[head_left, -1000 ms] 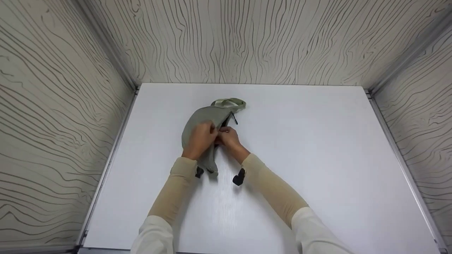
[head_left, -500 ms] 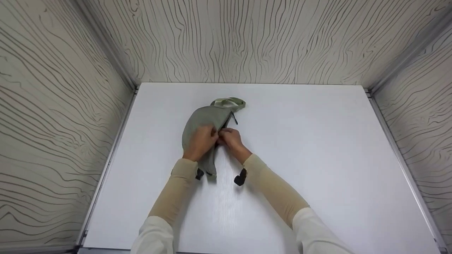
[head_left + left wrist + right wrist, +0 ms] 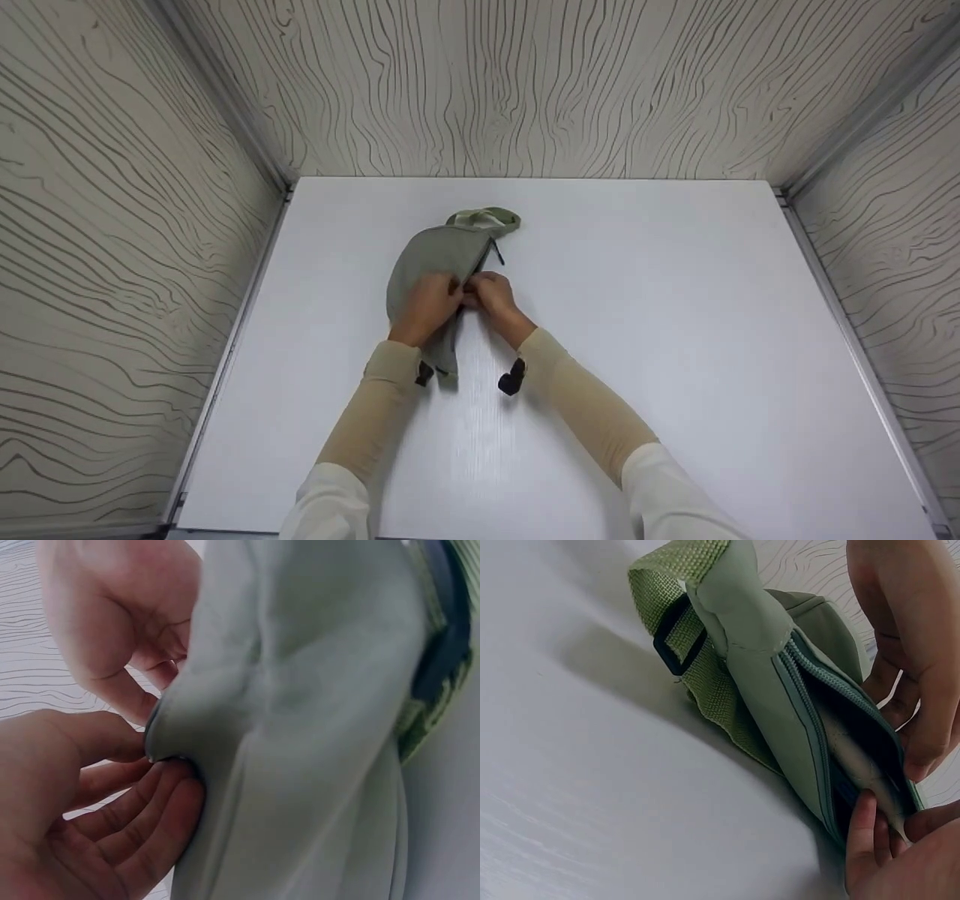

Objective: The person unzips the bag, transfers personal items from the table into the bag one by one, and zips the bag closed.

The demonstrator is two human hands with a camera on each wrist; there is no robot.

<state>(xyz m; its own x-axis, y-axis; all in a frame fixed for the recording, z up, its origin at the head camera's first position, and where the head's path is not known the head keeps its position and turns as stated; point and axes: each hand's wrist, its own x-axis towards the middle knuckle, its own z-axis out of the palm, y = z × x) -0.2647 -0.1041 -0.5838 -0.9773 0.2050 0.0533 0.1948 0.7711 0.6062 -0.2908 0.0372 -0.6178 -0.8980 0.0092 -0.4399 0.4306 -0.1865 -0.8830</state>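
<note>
A grey-green waist bag [image 3: 431,251] lies on the white table, its zipped opening facing right. My left hand [image 3: 427,304] rests over the bag's front and pinches the edge of the opening. In the left wrist view that hand [image 3: 112,817] has thumb and fingers on the dark-trimmed edge. Close beside it, my right hand [image 3: 495,296] works at the same opening. The right wrist view has this right hand [image 3: 907,862] with fingertips inside, pinching pale lining [image 3: 855,757] between thumb and fingers. The zipper teeth [image 3: 802,682] stand parted there. Deeper contents are hidden.
A green webbing strap [image 3: 510,220] is looped at the bag's far end, with a black slider buckle [image 3: 679,634] on it. A dark zipper pull [image 3: 498,253] hangs near that end. White tabletop [image 3: 675,337] stretches to the right; wood-patterned walls [image 3: 480,90] enclose it.
Both hands have slid slightly toward me along the opening. The dark gap beyond the fingers looks narrower, and the bag's near end has shifted a little. The far strap has stayed put.
</note>
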